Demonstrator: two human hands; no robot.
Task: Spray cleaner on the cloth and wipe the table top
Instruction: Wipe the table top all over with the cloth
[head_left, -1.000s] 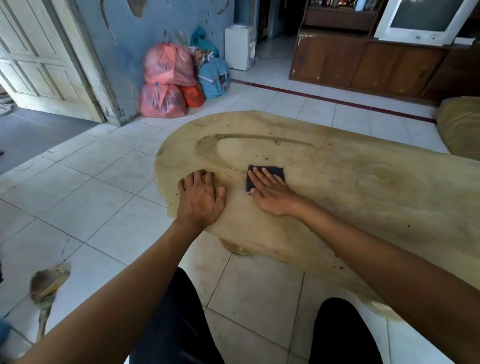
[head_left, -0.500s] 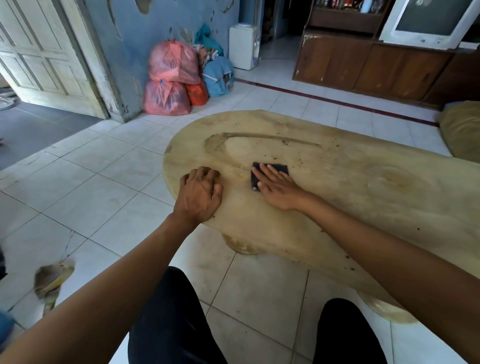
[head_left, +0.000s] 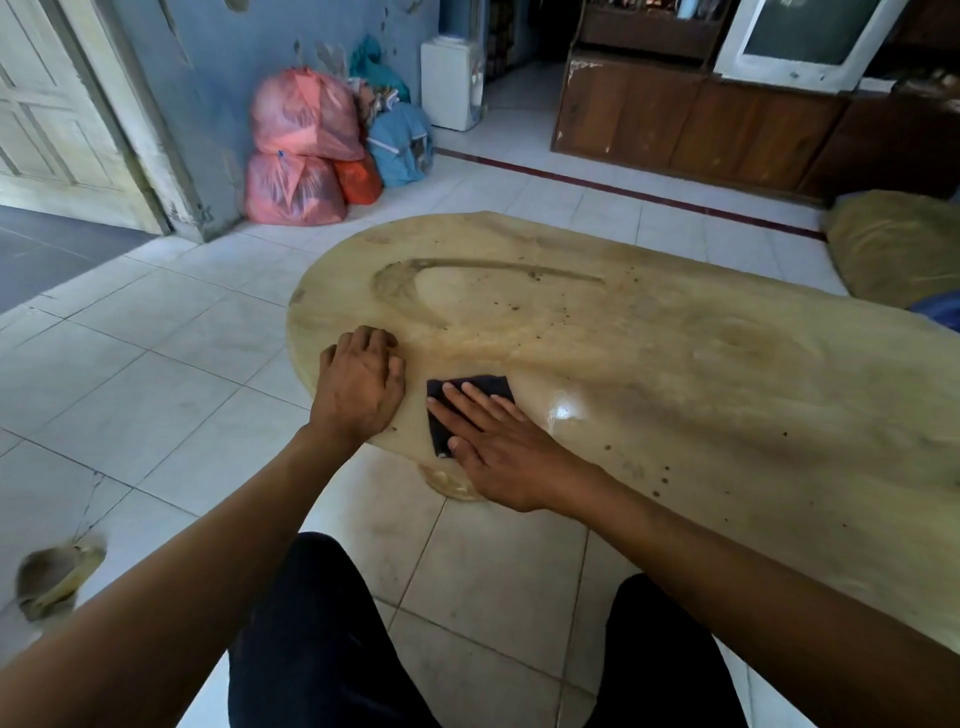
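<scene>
While right hand (head_left: 498, 457) presses cloth (head_left: 470, 397), bags (head_left: 304, 156) bulge

A dark navy cloth (head_left: 488, 387) lies on the tan, brown-speckled table top (head_left: 649, 374), over white floor tiles (head_left: 156, 374).

pink plastic bags (head_left: 304, 156) stacked by the blue wall (head_left: 218, 78), blue bag (head_left: 400, 145), white dispenser (head_left: 451, 83), wooden cabinet (head_left: 691, 124), cream door (head_left: 47, 114), tan cushion (head_left: 893, 244)
</scene>
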